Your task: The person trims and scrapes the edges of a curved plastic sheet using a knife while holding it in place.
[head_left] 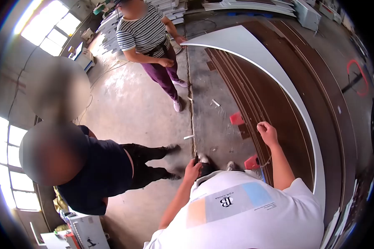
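My left hand [193, 169] is closed in front of my waist, around a small dark stick-like object [196, 159] whose kind I cannot make out. My right hand [268, 133] is raised over the near edge of a stack of brown boards [253, 97]. Its fingers are curled together, and whether anything is in them does not show. A long white panel [293, 89] lies on the stack, its edge bowed in this wide view. At its far corner, a person in a striped shirt [143, 31] has a hand [180, 40] on or against the panel.
Another person in a dark shirt [97, 168] stands at my left. Red supports [251, 162] sit by the stack's base. White scraps [189, 137] lie on the concrete floor [153, 120]. More white boards [249, 7] are piled at the back, and a white cabinet [89, 232] stands lower left.
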The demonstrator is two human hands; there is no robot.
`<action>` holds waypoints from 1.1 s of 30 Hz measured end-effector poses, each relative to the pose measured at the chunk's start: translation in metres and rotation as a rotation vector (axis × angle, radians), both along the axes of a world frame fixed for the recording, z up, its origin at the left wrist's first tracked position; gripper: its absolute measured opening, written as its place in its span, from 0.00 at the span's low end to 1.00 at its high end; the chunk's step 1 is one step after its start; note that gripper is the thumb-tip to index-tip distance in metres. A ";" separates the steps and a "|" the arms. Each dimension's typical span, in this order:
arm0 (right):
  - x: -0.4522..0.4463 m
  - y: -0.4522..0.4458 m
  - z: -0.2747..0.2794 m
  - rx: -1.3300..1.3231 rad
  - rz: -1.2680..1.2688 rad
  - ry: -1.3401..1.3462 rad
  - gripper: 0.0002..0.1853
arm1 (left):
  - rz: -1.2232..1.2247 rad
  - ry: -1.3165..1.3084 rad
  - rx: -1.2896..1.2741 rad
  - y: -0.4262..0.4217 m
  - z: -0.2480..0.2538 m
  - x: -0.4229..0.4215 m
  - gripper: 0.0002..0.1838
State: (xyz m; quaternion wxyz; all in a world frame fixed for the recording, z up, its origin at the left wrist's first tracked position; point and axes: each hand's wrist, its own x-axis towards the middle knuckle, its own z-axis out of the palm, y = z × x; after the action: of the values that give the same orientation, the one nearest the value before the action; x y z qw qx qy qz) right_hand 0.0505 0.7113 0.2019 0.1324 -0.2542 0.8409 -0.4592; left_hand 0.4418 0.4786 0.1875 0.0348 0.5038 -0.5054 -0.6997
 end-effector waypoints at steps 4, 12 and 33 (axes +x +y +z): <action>-0.063 -0.070 -0.005 0.010 -0.042 0.013 0.09 | -0.055 0.031 -0.019 -0.071 -0.008 -0.049 0.14; -0.138 -0.178 -0.028 0.097 -0.156 -0.044 0.10 | -0.176 0.017 -0.207 -0.256 -0.046 -0.172 0.18; -0.438 -0.399 0.008 1.120 -0.098 0.143 0.61 | -0.222 0.146 0.173 -0.639 -0.013 -0.486 0.18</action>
State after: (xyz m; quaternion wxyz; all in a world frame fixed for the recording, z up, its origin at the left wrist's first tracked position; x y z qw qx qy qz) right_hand -0.3878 0.3122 0.2103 0.1682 -0.1364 0.9738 0.0700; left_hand -0.0443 -0.1605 0.1746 -0.0495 0.3937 -0.4917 -0.7751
